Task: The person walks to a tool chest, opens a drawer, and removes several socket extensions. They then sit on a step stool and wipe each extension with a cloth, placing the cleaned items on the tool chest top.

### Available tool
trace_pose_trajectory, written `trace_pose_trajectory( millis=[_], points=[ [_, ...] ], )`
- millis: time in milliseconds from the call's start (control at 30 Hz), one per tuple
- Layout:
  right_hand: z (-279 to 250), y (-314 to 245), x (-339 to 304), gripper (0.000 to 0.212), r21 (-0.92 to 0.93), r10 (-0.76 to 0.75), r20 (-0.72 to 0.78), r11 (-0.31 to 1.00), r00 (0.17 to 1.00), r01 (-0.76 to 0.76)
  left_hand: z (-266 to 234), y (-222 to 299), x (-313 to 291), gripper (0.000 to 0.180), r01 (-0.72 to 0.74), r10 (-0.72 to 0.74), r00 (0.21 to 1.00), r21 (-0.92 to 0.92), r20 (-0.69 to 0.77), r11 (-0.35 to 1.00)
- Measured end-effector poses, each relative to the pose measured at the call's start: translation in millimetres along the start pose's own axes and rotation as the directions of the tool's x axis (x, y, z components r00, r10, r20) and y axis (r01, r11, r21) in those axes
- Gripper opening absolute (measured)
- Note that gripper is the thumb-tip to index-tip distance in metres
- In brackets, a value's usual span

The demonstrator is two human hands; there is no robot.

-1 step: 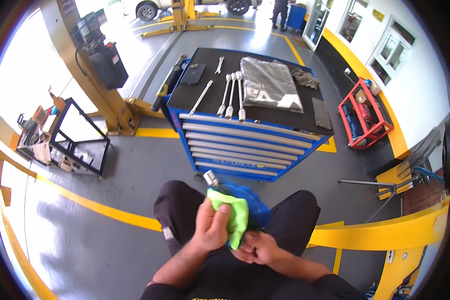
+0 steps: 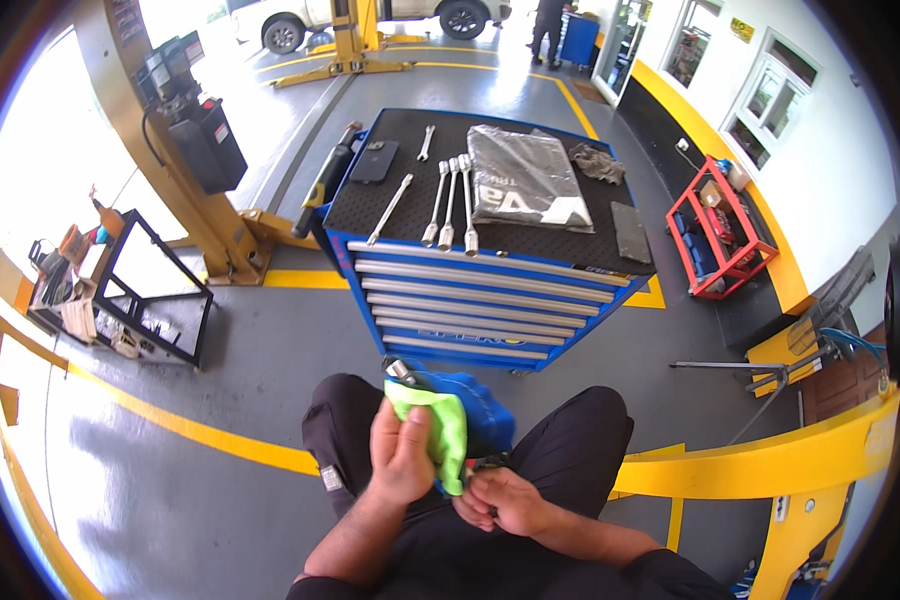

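Above my lap, my left hand (image 2: 402, 455) is closed on a bright green cloth (image 2: 440, 425), thumb pressed over it. The cloth is folded against a metal tool, whose silver cylindrical end (image 2: 400, 372) pokes out at the top left. A blue cloth-like piece (image 2: 482, 410) hangs behind the green cloth; how it is joined to the tool is hidden. My right hand (image 2: 505, 497) is closed just below and to the right, fingers curled round a dark part near the cloth's lower edge. What that part belongs to is mostly hidden.
A blue drawer cabinet (image 2: 490, 303) stands ahead, its black top holding several wrenches (image 2: 448, 205), a plastic-wrapped package (image 2: 525, 180), a phone (image 2: 374, 162) and a grey rag (image 2: 598, 163). A black cart (image 2: 160, 290) is left, a red cart (image 2: 715, 235) right. A yellow lift arm (image 2: 750, 475) crosses the near right.
Both hands and the cloths have shifted slightly left in the picture, and the silver end sits lower. The view itself has moved a little. Both hands keep their hold.
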State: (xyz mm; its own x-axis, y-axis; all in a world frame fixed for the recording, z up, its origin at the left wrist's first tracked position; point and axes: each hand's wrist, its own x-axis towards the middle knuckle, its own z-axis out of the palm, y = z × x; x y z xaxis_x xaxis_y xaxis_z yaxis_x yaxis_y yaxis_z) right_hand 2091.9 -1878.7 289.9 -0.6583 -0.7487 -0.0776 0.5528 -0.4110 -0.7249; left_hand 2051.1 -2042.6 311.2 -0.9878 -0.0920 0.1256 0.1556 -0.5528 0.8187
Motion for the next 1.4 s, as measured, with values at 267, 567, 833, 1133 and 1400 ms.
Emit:
trace_pose_trajectory(
  millis=[267, 567, 833, 1133, 1400],
  points=[
    [0, 11, 3, 0.041, -0.315, -0.141, -0.057, 0.942, 0.988, 0.116, -2, 0, 13, 0.025, 0.038, -0.055, 0.941, -0.058, -0.333, 0.998],
    [9, -1, 1, 0.036, -0.75, -0.291, -0.133, 0.654, 0.948, 0.095, -3, 9, 25, 0.035, 0.142, -0.17, 0.971, -0.167, -0.167, 0.976],
    [10, -4, 3, 0.031, -0.909, -0.405, -0.061, 0.401, 0.912, 0.118, 5, 22, 11, 0.034, 0.099, -0.125, 0.944, -0.1, -0.307, 0.99],
    [15, 1, 1, 0.033, -0.933, -0.448, -0.021, 0.329, 0.894, 0.144, 6, 14, 2, 0.027, -0.001, -0.015, 0.968, -0.062, -0.252, 0.998],
    [14, -3, -1, 0.04, 0.171, -0.006, 0.094, 0.985, 0.996, -0.011, -11, 8, 34, 0.042, -0.006, 0.089, 0.986, -0.498, 0.143, 0.867]
  ],
)
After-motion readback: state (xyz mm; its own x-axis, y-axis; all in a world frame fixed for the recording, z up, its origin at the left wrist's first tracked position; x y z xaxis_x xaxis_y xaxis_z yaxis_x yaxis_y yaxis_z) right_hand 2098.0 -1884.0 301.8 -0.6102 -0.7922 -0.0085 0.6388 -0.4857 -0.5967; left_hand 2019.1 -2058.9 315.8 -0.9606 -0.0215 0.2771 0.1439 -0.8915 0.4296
